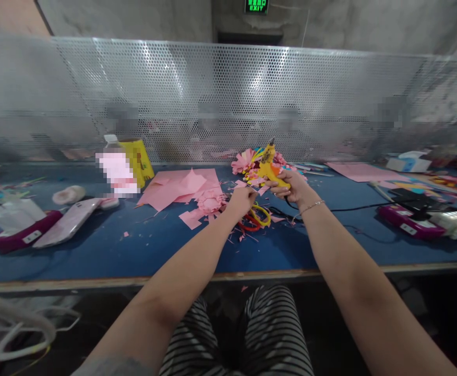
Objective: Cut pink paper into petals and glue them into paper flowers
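Both forearms reach straight forward over the blue table (134, 245). The left hand (243, 201) is closed, pinching a pink paper scrap (240, 184) above the scissors (257, 216). Just beside it, the right hand (294, 188) grips the yellow glue gun (268, 164) above the table. Its long axis is nearly upright, and the nozzle points up and away toward the paper flowers (244, 161).

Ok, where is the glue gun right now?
Head view, right of centre: the right hand grips the glue gun, nozzle up, beside paper flowers, above the scissors on the table.

Pink scraps (191, 198) block centre; table (142, 250) front free
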Demonstrator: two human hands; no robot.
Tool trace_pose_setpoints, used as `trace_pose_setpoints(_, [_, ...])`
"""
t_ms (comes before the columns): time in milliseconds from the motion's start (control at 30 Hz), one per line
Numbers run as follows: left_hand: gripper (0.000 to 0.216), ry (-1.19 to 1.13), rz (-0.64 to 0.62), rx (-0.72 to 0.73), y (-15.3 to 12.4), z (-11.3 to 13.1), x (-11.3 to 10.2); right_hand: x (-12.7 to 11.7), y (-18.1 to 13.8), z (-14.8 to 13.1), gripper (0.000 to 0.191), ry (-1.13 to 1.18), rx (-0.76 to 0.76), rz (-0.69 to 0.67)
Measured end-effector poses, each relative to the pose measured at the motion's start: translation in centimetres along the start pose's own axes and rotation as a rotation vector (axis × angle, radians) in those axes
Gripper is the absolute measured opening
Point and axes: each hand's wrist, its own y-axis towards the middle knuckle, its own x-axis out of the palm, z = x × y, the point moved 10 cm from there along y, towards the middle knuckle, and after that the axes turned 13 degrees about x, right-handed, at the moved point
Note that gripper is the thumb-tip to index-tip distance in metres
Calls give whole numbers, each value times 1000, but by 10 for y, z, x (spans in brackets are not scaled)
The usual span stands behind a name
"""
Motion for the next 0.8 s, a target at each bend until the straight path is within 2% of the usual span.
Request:
trace_pose_setpoints(100, [14,-61,5,8,0,-1,0,-2,-1,0,22,-15,5,26])
trace_pose_setpoints(200, [7,-86,78,-69,-3,-14,-7,-2,0,0,20,-14,10,24])
trace_pose_setpoints(300, [16,-70,128,-153,-5,-26,-13,-2,0,1,17,-12,18,30])
trace_pose_setpoints(400, [10,-136,137,-153,-4,-26,-16,-1,0,1,17,-30,23,51])
trace_pose_setpoints(467, [10,-216,259,-208,-7,-29,-32,-1,0,0,18,-34,18,55])
trace_pose_setpoints(567, [27,-393,573,-365,-23,-34,-68,-4,2,-4,20,2,-27,74])
trace_pose_setpoints(600, [30,-473,672,-404,-28,-32,-79,-7,2,-6,21,26,-56,101])
trace_pose_setpoints(667, [34,-624,768,-460,-32,-17,-93,-17,2,-11,19,86,-123,190])
trace_pose_setpoints(733, [38,-764,717,-517,-28,9,-94,-27,1,-14,14,144,-179,284])
trace_pose_setpoints(767, [38,-846,622,-539,-25,25,-86,-30,1,-15,12,166,-200,318])
trace_pose_setpoints(800, [38,-932,472,-537,-25,46,-72,-32,1,-15,10,185,-215,340])
